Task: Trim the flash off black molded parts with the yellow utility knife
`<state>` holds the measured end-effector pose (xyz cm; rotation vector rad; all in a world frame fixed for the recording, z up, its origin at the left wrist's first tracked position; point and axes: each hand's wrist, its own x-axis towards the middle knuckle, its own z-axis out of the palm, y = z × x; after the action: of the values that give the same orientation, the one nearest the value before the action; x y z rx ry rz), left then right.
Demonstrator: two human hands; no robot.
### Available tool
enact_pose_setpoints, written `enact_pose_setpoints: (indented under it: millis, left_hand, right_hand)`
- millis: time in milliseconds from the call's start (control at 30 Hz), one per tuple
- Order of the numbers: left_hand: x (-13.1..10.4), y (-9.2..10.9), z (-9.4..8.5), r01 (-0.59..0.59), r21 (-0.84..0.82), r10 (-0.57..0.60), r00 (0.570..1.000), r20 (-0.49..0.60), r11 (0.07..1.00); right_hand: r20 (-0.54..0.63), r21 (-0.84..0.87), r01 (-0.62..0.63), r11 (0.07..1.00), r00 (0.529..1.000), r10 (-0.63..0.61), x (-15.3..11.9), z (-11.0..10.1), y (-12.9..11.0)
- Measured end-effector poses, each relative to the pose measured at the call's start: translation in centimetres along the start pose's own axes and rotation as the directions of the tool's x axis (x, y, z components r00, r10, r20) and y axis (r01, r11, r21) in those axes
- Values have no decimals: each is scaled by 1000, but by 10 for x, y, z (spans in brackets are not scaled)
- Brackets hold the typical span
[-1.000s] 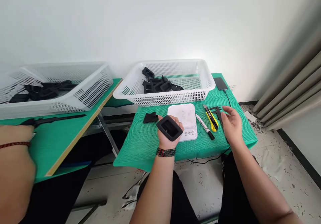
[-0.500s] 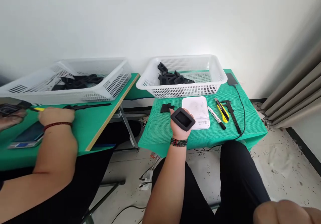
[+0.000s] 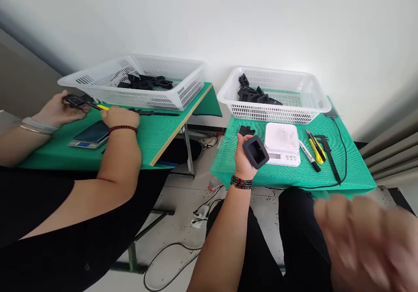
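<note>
My left hand (image 3: 244, 159) grips a black, rubbery rectangular frame piece (image 3: 256, 151) with a deep recess, tilted so its opening faces up toward me. Just behind that hand a small black piece (image 3: 247, 130) lies on the green cloth. To its right sits a white digital scale (image 3: 281, 136) with nothing on its pan. My right hand (image 3: 365, 235), raised close to the camera at lower right, is curled into a fist and smeared by motion; no object shows in it.
A white basket (image 3: 271, 113) of black pieces stands behind the scale. A marker (image 3: 309, 155), a yellow box cutter (image 3: 316, 148) and black calipers (image 3: 330, 159) lie right of it. At left, a co-worker's hands (image 3: 120, 118) work beside another basket (image 3: 130, 93).
The view has swung left, so the tables sit further right in it. My right hand has risen into view from the lower edge. My left hand has tipped the black frame piece.
</note>
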<state>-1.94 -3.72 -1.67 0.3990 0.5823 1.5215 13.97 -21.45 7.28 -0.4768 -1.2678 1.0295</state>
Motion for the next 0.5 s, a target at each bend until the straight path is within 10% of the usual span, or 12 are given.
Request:
enact_pose_setpoints:
  millis: [100,300,500]
  left_hand:
    - [-5,5,-1,-104,122,111,992,-51,987]
    - [-24,-4,4,-225,334,273,956,-105,916]
    - [-20,-16,15,-371,410,398,917,20,834]
  right_hand:
    - [-183,-211,-61,976,983,22,29,9,37]
    - [-141,-332,-367,869,930,339,59,12,137]
    - [-310,-299,-342,891,918,248,79,10,155]
